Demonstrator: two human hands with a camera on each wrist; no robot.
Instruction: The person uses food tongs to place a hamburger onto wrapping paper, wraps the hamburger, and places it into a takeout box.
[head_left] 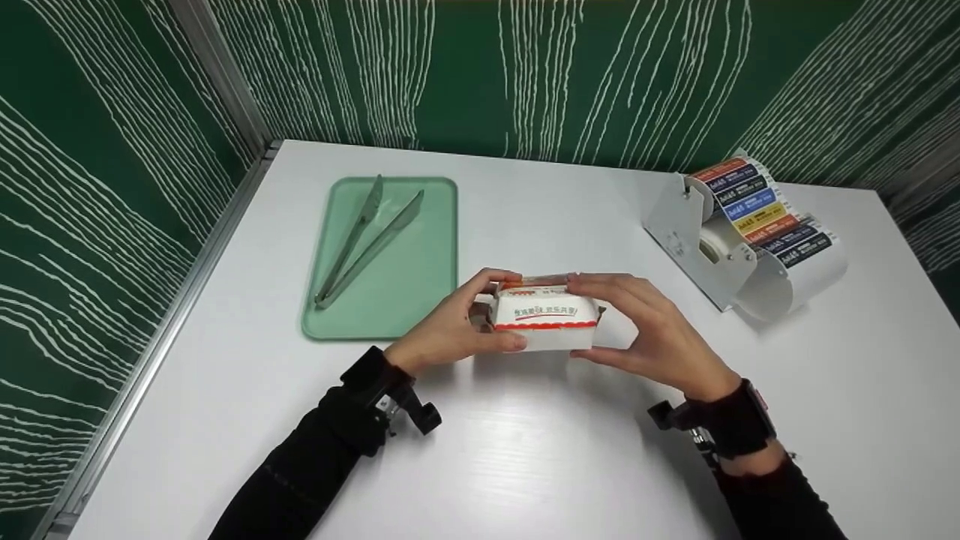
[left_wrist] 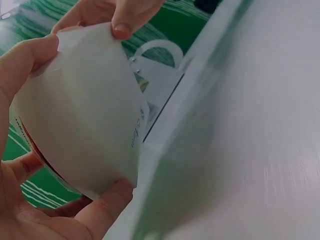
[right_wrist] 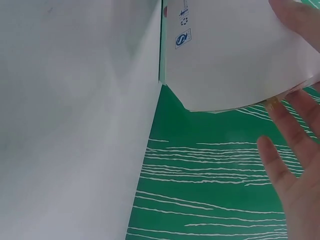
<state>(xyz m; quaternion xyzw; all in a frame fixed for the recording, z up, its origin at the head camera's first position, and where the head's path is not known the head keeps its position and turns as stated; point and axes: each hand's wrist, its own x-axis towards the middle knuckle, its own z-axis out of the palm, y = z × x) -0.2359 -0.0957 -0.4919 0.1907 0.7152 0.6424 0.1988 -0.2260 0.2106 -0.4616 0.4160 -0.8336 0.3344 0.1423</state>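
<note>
A small white burger box [head_left: 546, 313] with red trim and printed lettering is held between both hands, apparently just above the white table, its lid down. My left hand [head_left: 459, 324] grips its left end, thumb at the lower front edge and fingers around the back. On the other end my right hand [head_left: 664, 330] pinches it, with fingers on top and thumb at the lower right corner. The plain pale underside of the box [left_wrist: 82, 115] faces the left wrist camera. In the right wrist view, a small blue mark shows on the box [right_wrist: 230, 55].
To the left lies a green tray [head_left: 397, 300] with metal tongs [head_left: 367, 240] on it. At the back right stands a label dispenser [head_left: 682, 232] carrying a roll of coloured labels [head_left: 757, 210]. Green walls [head_left: 465, 75] with white streaks border the table [head_left: 495, 465].
</note>
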